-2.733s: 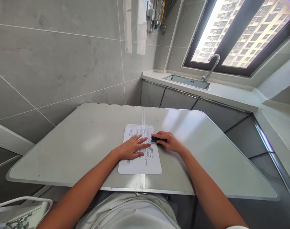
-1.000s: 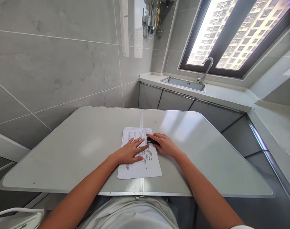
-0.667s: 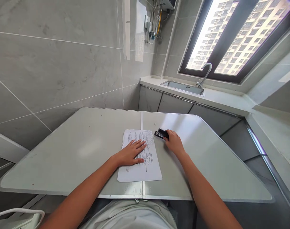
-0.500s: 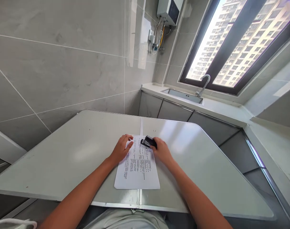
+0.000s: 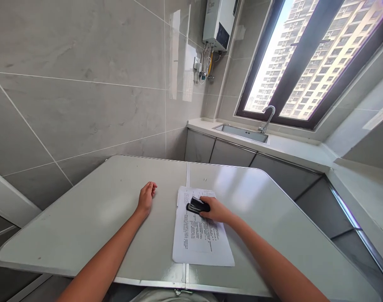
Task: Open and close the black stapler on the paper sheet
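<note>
A black stapler (image 5: 196, 205) lies over the upper part of the printed paper sheets (image 5: 199, 251), its jaws spread apart at the left end. My right hand (image 5: 215, 209) is closed around the stapler's right end. To the left of the sheets, my left hand (image 5: 146, 196) rests on the table with its fingers curled in and nothing visible in them. The sheets lie slightly turned on the table, with the upper edges not quite lined up.
The pale folding table (image 5: 93, 218) has a metal seam down its middle. Behind it stand a counter with a sink (image 5: 242, 132) and a faucet (image 5: 268, 117). A grey tiled wall (image 5: 84, 113) borders the left, and a water heater (image 5: 219, 25) hangs in the corner.
My left hand has left the paper, moved left and curled its fingers. The sheets and the stapler in my right hand sit lower in view, the sheets turned and shifted right.
</note>
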`<control>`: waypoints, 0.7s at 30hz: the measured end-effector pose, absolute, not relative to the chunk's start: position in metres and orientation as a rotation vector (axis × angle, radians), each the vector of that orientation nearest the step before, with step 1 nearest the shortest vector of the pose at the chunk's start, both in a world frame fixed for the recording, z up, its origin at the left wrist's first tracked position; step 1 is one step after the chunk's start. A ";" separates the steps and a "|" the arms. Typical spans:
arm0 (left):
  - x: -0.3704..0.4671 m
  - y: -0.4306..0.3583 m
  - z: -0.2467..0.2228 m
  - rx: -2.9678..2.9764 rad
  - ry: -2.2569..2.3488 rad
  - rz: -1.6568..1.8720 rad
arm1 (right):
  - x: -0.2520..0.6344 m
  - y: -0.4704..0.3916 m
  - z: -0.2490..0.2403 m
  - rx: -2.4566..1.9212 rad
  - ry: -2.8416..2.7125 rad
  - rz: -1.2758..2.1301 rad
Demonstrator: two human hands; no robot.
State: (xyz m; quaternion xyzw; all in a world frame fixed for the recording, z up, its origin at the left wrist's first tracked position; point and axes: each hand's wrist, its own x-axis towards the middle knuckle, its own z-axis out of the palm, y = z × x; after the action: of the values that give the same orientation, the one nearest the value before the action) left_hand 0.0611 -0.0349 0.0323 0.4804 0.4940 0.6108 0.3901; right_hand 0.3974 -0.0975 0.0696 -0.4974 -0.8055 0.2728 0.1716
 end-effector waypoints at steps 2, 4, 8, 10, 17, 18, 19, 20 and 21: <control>0.064 -0.036 0.032 1.246 1.238 1.536 | 0.422 -0.103 0.071 -1.427 -2.288 0.820; 0.065 -0.036 0.032 1.254 1.242 1.517 | 0.440 -0.107 0.071 -1.452 -2.275 0.832; 0.067 -0.035 0.032 1.262 1.239 1.483 | 0.453 -0.108 0.077 -1.453 -2.275 0.873; 0.067 -0.035 0.031 1.252 1.230 1.480 | 0.459 -0.102 0.083 -1.381 -2.302 0.946; 0.058 -0.029 0.027 1.067 1.138 1.535 | 0.519 -0.068 0.058 -1.499 -1.671 0.619; 0.057 -0.029 0.027 1.038 1.122 1.538 | 0.530 -0.065 0.048 -1.648 -1.546 0.457; 0.056 -0.028 0.027 1.014 1.107 1.540 | 0.541 -0.062 0.040 -1.773 -1.448 0.326; 0.056 -0.028 0.027 0.995 1.090 1.541 | 0.550 -0.061 0.032 -1.857 -1.381 0.244; 0.055 -0.028 0.028 0.983 1.075 1.539 | 0.557 -0.059 0.026 -1.910 -1.337 0.199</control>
State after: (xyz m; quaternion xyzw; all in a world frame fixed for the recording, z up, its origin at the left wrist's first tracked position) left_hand 0.0553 -0.0279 0.0278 0.4045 0.4424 0.6334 0.4894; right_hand 0.5574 -0.0595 0.0255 -0.7515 -0.5262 0.0781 0.3902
